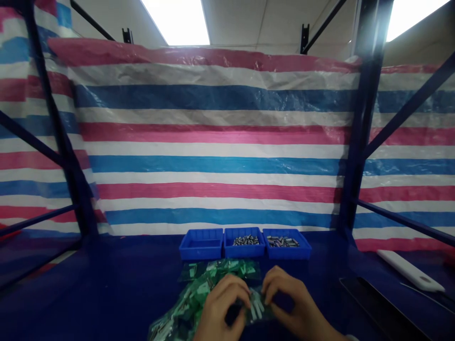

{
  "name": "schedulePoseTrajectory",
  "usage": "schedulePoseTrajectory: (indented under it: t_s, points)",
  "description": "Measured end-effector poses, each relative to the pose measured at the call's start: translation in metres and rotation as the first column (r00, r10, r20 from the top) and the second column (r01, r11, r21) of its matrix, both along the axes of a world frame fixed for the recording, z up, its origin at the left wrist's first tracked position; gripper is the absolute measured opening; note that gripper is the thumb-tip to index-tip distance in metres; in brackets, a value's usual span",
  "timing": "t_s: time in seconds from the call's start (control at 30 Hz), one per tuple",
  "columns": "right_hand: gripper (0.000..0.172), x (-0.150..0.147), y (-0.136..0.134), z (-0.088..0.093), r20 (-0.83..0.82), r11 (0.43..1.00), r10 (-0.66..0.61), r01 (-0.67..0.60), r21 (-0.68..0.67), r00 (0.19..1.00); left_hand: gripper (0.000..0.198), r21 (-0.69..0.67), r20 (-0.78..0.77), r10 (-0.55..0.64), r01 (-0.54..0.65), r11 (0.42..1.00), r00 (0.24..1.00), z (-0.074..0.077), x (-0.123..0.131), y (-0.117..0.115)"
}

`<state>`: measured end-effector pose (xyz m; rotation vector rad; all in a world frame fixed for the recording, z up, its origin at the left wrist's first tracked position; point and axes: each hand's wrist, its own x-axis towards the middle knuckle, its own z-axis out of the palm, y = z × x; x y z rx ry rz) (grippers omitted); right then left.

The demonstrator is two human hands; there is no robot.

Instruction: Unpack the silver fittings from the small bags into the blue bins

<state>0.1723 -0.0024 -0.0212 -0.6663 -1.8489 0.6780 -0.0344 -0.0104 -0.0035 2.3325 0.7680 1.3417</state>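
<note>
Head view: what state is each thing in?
Small bag, held in left hand and right hand, seal unclear
Bag pile, heaped, filled
Left blue bin, inner floor showing
Middle blue bin, partly filled
Right blue bin, partly filled
Striped sheet, hung, creased
White device, lying flat
Ceiling lights, on

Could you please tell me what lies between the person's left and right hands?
In the head view, a small see-through bag with slim, pale pieces in it lies between the left hand and the right hand.
</note>
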Motion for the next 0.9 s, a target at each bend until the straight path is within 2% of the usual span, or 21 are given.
schedulePoseTrajectory:
  t_s: [0.03, 0.07, 0.13, 0.2, 0.3, 0.37, 0.4, 0.43, 0.5, 0.53, 0.57, 0.63, 0.67, 0.73, 0.8, 0.9]
  points:
    - [0.01, 0.003, -0.002, 0.001, 0.059, 0.982, -0.042, 0.03, 0.185, 0.997, 0.017, 0.204, -0.058, -0.009, 0.021, 0.979, 0.998, 0.002, -0.002, 0.0]
    - [0.012, 0.006, -0.004, 0.001, 0.107, 0.942, -0.082, 0.042, 0.334, 0.991, 0.019, 0.368, -0.112, -0.01, 0.05, 0.929, 0.994, 0.003, -0.004, 0.0]
    - [0.016, 0.013, -0.009, 0.001, 0.166, 0.853, -0.166, 0.057, 0.519, 0.972, 0.019, 0.559, -0.168, 0.022, 0.076, 0.825, 0.986, 0.002, -0.007, 0.002]
    - [0.02, 0.019, -0.013, 0.002, 0.203, 0.786, -0.247, 0.073, 0.614, 0.947, 0.017, 0.61, -0.172, 0.047, 0.069, 0.79, 0.984, 0.0, -0.009, 0.004]
    - [0.024, 0.023, -0.017, 0.003, 0.271, 0.748, -0.295, 0.045, 0.662, 0.916, 0.02, 0.582, -0.131, 0.026, 0.056, 0.811, 0.991, -0.002, -0.009, 0.006]
    - [0.028, 0.021, -0.017, 0.003, 0.298, 0.766, -0.267, 0.014, 0.643, 0.916, 0.024, 0.522, -0.117, -0.017, 0.077, 0.85, 0.993, 0.0, -0.007, 0.004]
    - [0.029, 0.019, -0.017, 0.002, 0.289, 0.793, -0.243, 0.019, 0.609, 0.926, 0.025, 0.465, -0.106, -0.041, 0.086, 0.881, 0.994, 0.002, -0.006, 0.002]
    - [0.032, 0.016, -0.017, 0.002, 0.259, 0.83, -0.225, 0.046, 0.556, 0.939, 0.024, 0.374, -0.094, -0.056, 0.088, 0.923, 0.994, 0.004, -0.003, 0.0]
    - [0.039, 0.01, -0.017, 0.0, 0.171, 0.917, -0.199, 0.122, 0.38, 0.965, 0.019, 0.06, -0.061, -0.068, 0.071, 0.996, 0.996, 0.008, 0.001, -0.004]
    - [0.043, 0.007, -0.017, 0.001, 0.132, 0.954, -0.182, 0.143, 0.262, 0.974, 0.016, -0.134, -0.035, -0.073, 0.068, 0.989, 0.997, 0.01, 0.003, -0.005]
    - [0.043, 0.003, -0.015, 0.002, 0.101, 0.98, -0.153, 0.138, 0.141, 0.983, 0.013, -0.311, -0.002, -0.079, 0.075, 0.947, 0.997, 0.012, 0.004, -0.005]
    - [0.034, -0.004, -0.008, 0.008, 0.055, 0.996, -0.064, 0.067, -0.06, 0.996, 0.014, -0.529, 0.068, -0.087, 0.11, 0.841, 0.994, 0.016, 0.002, 0.001]
    - [0.027, -0.008, -0.001, 0.013, 0.04, 0.991, -0.021, 0.026, -0.13, 0.999, 0.016, -0.566, 0.092, -0.084, 0.122, 0.815, 0.992, 0.019, 0.0, 0.006]
    - [0.022, -0.019, 0.02, 0.028, 0.046, 0.983, 0.02, -0.011, -0.186, 0.999, 0.019, -0.556, 0.057, -0.03, 0.057, 0.829, 0.998, 0.027, -0.009, 0.024]
    - [0.024, -0.033, 0.05, 0.046, 0.103, 0.988, 0.023, -0.007, -0.154, 0.994, 0.021, -0.495, -0.051, 0.07, -0.086, 0.865, 0.996, 0.039, -0.023, 0.05]
    - [0.028, -0.056, 0.098, 0.068, 0.194, 0.994, 0.0, 0.02, -0.104, 0.981, 0.025, -0.448, -0.125, 0.181, -0.219, 0.867, 0.975, 0.055, -0.047, 0.098]
